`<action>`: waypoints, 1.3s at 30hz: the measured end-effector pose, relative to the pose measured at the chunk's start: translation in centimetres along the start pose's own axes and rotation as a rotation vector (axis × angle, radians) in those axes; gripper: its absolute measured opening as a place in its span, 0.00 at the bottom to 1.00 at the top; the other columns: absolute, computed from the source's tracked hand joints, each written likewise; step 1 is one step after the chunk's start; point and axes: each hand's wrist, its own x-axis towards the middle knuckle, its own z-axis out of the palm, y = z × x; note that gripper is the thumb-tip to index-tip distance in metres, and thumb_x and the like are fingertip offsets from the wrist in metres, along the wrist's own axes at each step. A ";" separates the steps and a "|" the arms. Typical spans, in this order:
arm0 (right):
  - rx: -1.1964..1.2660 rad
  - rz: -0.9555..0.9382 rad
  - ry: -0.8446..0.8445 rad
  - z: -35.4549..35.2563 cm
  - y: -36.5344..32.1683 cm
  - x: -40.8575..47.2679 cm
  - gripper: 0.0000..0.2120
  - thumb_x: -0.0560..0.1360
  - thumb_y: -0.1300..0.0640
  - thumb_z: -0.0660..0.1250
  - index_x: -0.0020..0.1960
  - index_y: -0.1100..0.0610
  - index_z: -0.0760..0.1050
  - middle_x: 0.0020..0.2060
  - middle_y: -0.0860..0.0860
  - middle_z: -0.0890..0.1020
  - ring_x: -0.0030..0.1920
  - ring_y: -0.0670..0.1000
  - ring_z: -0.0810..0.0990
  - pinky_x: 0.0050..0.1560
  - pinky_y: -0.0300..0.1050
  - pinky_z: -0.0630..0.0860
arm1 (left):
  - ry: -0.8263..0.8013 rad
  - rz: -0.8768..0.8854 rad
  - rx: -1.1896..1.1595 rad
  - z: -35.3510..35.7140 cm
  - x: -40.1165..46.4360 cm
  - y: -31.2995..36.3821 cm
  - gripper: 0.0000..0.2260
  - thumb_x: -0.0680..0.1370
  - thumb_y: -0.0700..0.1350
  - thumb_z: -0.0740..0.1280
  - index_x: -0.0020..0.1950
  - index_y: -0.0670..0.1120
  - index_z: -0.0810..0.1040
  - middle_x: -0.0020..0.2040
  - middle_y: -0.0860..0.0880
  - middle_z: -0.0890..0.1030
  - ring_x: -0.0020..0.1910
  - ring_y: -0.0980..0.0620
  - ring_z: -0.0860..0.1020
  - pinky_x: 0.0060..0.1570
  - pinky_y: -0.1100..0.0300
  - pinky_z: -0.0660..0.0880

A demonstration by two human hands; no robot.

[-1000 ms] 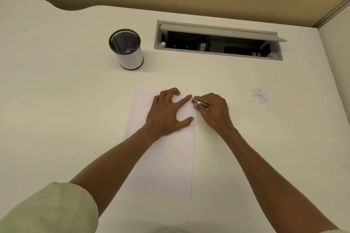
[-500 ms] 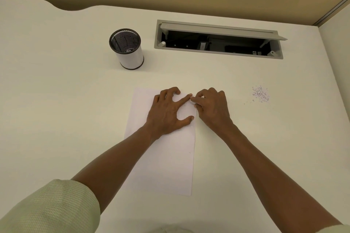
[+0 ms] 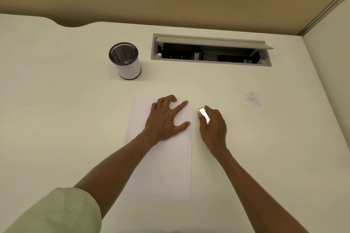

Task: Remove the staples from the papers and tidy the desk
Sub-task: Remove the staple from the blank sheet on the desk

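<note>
The papers lie flat on the counter, thin and limp and likely to slide or tear, so the left hand presses them down with fingers spread near the top right corner, the sensible place to pin them. Just beside their right edge, the right hand grips a small shiny staple remover. A mesh pen cup holds something too small to identify, loose staples sit heaped to the right, and the open cable tray shows sockets.
</note>
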 end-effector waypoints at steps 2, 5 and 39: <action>0.050 0.080 -0.013 -0.5 -0.3 0.3 0.08 0.80 0.54 0.59 0.48 0.56 0.76 0.37 0.46 0.77 0.40 0.50 0.74 0.41 0.44 0.69 | -0.051 -0.021 -0.012 -0.2 0.3 0.0 0.38 0.73 0.73 0.58 0.79 0.57 0.61 0.69 0.50 0.66 0.67 0.46 0.65 0.63 0.50 0.66; 0.201 0.221 -0.084 -1.0 -0.1 1.2 0.11 0.81 0.52 0.58 0.47 0.55 0.76 0.32 0.43 0.74 0.38 0.52 0.78 0.40 0.44 0.72 | -0.150 -0.041 -0.058 -1.0 1.5 0.0 0.36 0.75 0.70 0.62 0.79 0.56 0.63 0.69 0.50 0.65 0.66 0.46 0.64 0.62 0.50 0.65; 0.539 0.170 0.002 -5.2 -6.4 2.5 0.08 0.70 0.61 0.74 0.41 0.63 0.77 0.33 0.54 0.80 0.31 0.50 0.76 0.32 0.43 0.77 | 0.101 -0.014 -0.453 -9.2 3.7 3.7 0.10 0.76 0.43 0.74 0.56 0.45 0.79 0.52 0.50 0.80 0.52 0.51 0.75 0.52 0.59 0.70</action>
